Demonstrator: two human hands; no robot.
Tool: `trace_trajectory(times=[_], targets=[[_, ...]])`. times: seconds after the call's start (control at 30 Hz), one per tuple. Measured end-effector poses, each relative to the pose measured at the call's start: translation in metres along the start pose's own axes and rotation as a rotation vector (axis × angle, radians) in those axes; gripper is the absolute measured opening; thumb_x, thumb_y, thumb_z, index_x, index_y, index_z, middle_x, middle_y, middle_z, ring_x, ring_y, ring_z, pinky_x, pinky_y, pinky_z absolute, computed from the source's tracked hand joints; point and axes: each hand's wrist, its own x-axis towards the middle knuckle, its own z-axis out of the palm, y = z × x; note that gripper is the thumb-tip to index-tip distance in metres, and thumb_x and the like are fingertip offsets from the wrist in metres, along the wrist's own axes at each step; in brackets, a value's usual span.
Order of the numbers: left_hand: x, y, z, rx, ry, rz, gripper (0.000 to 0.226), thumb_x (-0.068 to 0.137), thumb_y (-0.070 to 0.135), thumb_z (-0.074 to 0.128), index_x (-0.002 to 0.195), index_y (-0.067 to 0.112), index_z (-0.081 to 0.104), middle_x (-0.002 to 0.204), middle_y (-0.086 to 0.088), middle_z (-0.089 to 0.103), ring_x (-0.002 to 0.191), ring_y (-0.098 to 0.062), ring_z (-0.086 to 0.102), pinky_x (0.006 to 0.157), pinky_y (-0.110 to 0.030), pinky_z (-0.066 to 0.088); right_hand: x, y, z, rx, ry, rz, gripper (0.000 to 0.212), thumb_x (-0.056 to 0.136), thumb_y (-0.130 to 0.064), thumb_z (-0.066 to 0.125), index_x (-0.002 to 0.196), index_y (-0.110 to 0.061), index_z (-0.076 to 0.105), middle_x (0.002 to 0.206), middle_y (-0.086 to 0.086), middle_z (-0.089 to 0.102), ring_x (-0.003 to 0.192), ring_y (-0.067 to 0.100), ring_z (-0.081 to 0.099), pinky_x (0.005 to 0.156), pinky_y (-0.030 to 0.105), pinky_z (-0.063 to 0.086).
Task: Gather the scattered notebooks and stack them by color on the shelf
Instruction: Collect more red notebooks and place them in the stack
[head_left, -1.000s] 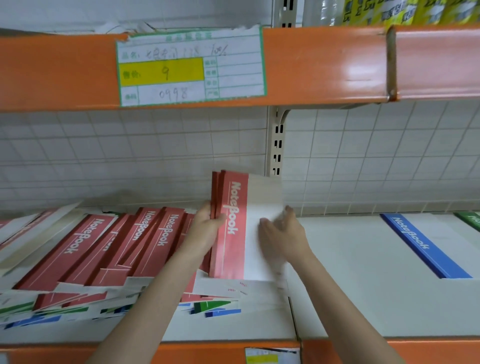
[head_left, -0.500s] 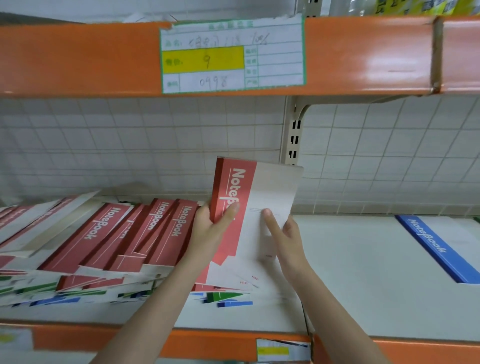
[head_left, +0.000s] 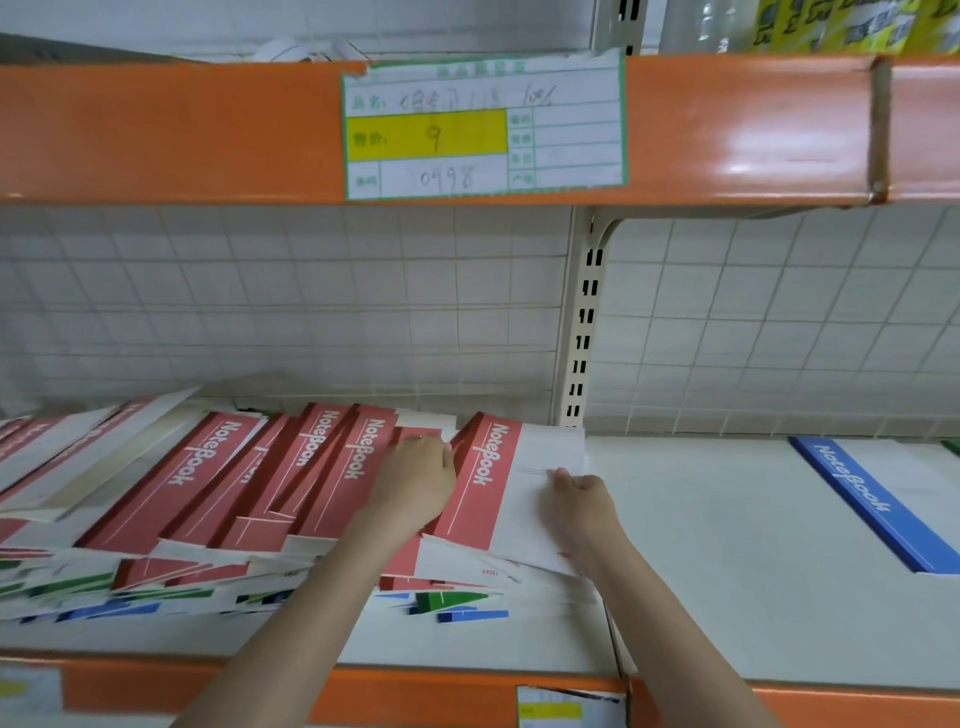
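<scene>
A red-and-white notebook lies tilted on top of a spread of red notebooks on the white shelf. My left hand grips its left spine edge with curled fingers. My right hand holds its white right side, fingers curled at the edge. Green and blue notebooks peek out from under the red pile near the front. A blue notebook lies flat alone at the right, and a green one shows at the far right edge.
An orange shelf beam with a price label hangs overhead. A slotted upright post stands behind the notebook. The orange front lip runs below my arms. Bare shelf surface lies between the red pile and the blue notebook.
The red notebook, held upright in both hands before, has come down to lie on the red pile. Both hands moved down and back with it.
</scene>
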Motion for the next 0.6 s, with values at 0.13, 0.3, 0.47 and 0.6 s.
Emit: trace_trajectory(times=[0.13,0.3,0.47,0.6], targets=[[0.001,0.005,0.001,-0.074,-0.061,-0.061,0.023,0.095,0.03,0.053,0.091,0.008,0.049,0.077,0.003,0.052,0.062,-0.008,0.05,0.046,-0.015,0.029,-0.001,0.0,0.002,-0.119,0.008,-0.033,0.036,0.102,-0.023,0.035,0.074,-0.004,0.048,0.065,0.002,0.048,0.058,0.014,0.043,0.056,0.026,0.035],[0.004,0.002,-0.003,-0.387,-0.211,-0.179,0.028,0.088,0.035,0.063,0.102,0.011,0.054,0.085,0.003,0.062,0.073,-0.009,0.062,0.057,-0.021,0.048,-0.003,-0.001,0.0,-0.176,0.008,-0.069,0.045,0.101,-0.02,0.037,0.057,-0.014,0.03,0.054,-0.001,0.037,0.05,0.014,0.034,0.048,0.025,0.025],[0.003,0.004,-0.004,-0.9,-0.131,-0.26,0.019,0.092,0.018,0.06,0.108,0.019,0.048,0.1,0.0,0.064,0.085,-0.011,0.065,0.073,-0.03,0.053,-0.011,-0.007,-0.002,-0.095,0.101,-0.224,0.035,0.097,-0.025,0.047,0.067,-0.013,0.035,0.064,-0.001,0.041,0.059,0.017,0.039,0.05,0.022,0.028],[-0.003,0.009,-0.014,-1.223,0.096,-0.122,0.02,0.094,0.002,0.054,0.097,0.021,0.05,0.097,0.002,0.069,0.085,-0.012,0.067,0.073,-0.026,0.054,-0.019,-0.027,-0.002,0.196,0.061,-0.395,0.02,0.092,-0.023,0.059,0.105,-0.013,0.047,0.092,-0.001,0.047,0.076,0.016,0.045,0.066,0.025,0.043]])
